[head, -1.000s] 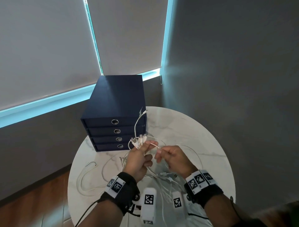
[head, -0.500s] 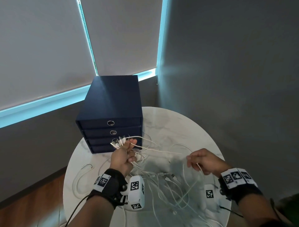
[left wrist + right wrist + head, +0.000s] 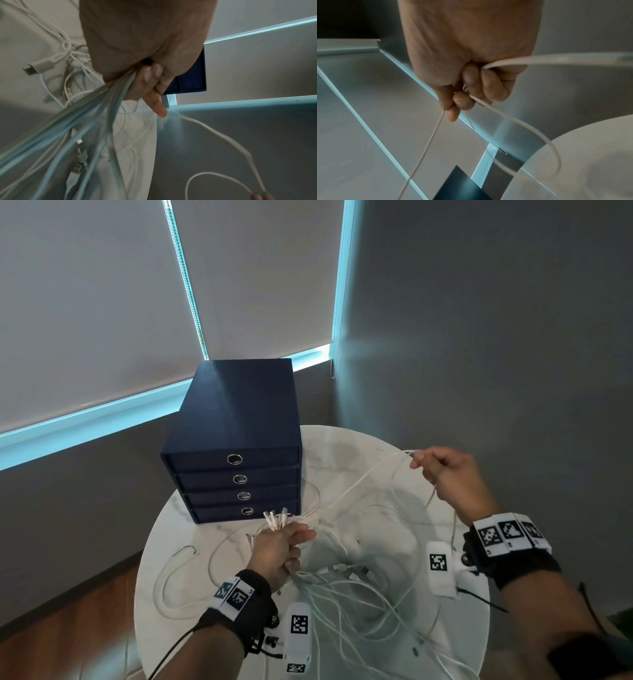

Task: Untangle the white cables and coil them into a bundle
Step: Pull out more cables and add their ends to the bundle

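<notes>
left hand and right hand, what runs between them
In the head view, taut white cable strands span from the left hand to the right hand, above the marble table.

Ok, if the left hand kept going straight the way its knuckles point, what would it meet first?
Probably the navy drawer box: the left hand, gripping the white cables, points at its bottom drawer, with the connector ends leading. Depth is unclear.

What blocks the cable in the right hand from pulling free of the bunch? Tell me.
The right hand pinches one cable stretched toward the left hand, which grips the bunch. Below, the other cables lie crossed in a loose tangle on the table; whether the pulled one passes through it cannot be told. Nothing else visible intervenes.
</notes>
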Demonstrator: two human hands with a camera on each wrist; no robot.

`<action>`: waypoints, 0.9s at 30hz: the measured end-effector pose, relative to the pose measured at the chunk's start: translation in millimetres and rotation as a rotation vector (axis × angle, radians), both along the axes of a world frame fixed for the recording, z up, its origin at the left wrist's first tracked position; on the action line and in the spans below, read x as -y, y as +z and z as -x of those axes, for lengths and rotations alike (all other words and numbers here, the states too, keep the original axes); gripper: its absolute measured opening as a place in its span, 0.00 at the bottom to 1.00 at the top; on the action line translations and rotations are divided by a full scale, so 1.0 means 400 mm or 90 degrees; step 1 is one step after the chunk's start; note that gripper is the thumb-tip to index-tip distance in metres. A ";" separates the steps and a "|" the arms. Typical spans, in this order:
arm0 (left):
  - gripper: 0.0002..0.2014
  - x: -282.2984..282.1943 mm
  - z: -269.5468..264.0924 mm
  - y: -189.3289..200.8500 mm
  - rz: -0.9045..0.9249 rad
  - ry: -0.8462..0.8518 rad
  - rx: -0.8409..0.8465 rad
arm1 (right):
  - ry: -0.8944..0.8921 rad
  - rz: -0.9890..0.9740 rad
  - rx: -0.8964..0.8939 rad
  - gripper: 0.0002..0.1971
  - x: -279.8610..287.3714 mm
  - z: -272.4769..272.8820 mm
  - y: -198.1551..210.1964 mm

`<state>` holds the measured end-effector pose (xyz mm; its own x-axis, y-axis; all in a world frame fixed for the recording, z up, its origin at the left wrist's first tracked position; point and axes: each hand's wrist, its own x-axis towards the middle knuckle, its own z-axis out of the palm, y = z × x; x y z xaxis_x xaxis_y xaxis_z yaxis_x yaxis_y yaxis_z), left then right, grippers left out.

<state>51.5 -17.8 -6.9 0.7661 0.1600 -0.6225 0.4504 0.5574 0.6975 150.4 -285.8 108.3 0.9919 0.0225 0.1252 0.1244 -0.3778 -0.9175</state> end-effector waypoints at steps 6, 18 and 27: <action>0.12 -0.002 0.000 0.028 -0.062 0.049 0.104 | 0.175 0.215 0.002 0.08 -0.055 0.002 0.049; 0.18 0.093 -0.019 0.115 -0.372 -0.117 0.276 | 0.272 0.202 -0.065 0.05 -0.194 0.052 0.011; 0.22 0.111 0.013 0.093 -0.327 0.035 0.308 | -0.130 -0.546 -0.271 0.18 -0.216 0.016 0.064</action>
<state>46.3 -62.2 30.2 0.9202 0.3883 -0.0498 0.0040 0.1178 0.9930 144.0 -199.4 134.1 0.9325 -0.0861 -0.3509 -0.2751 0.4605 -0.8440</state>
